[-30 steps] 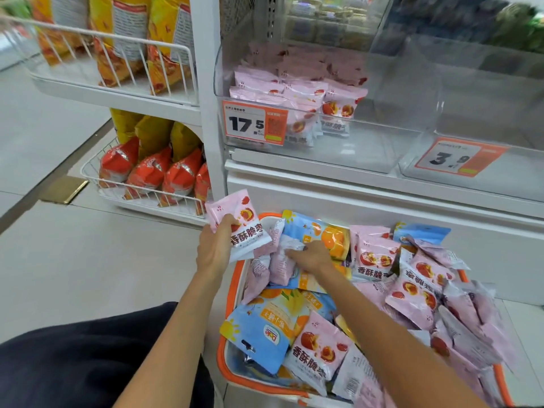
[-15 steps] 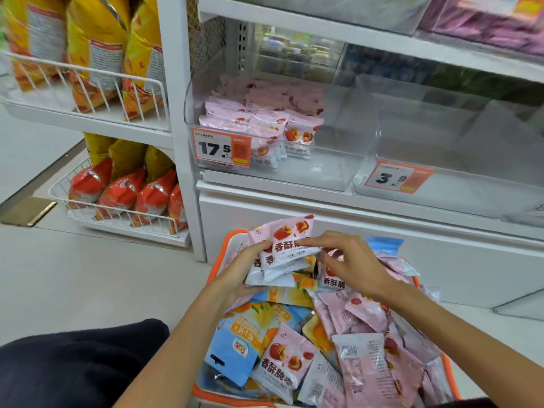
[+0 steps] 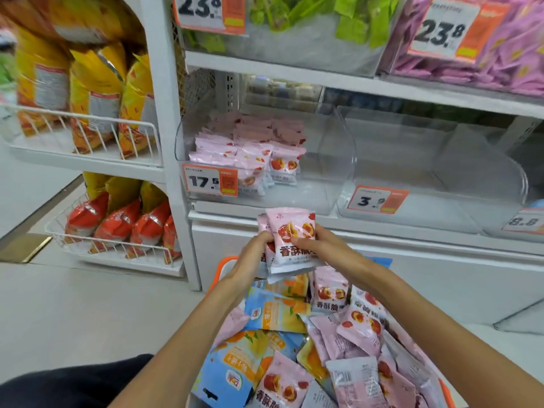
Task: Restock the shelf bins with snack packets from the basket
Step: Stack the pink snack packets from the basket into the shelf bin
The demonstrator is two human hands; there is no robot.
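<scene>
Both hands hold a small stack of pink snack packets (image 3: 290,242) upright above the orange basket (image 3: 224,267). My left hand (image 3: 255,251) grips the stack's left edge. My right hand (image 3: 321,245) pinches its right side with the thumb across the front. The basket below is heaped with several pink packets (image 3: 360,325) and blue-and-orange packets (image 3: 273,312). Straight ahead, a clear shelf bin (image 3: 318,195) with a 17.5 price tag (image 3: 209,181) is partly filled with the same pink packets (image 3: 250,154) on its left side.
A clear bin (image 3: 441,160) tagged 3.9 sits to the right with no packets visible in it. Upper bins hold green packets (image 3: 312,16) and purple packets (image 3: 485,72). Wire racks (image 3: 88,136) at left carry yellow and red bags. A white shelf post (image 3: 167,142) stands between.
Both hands have gathered the pink packets into one stack and lifted it higher above the basket, toward the 17.5 bin. The view has tilted up and moved closer to the shelf.
</scene>
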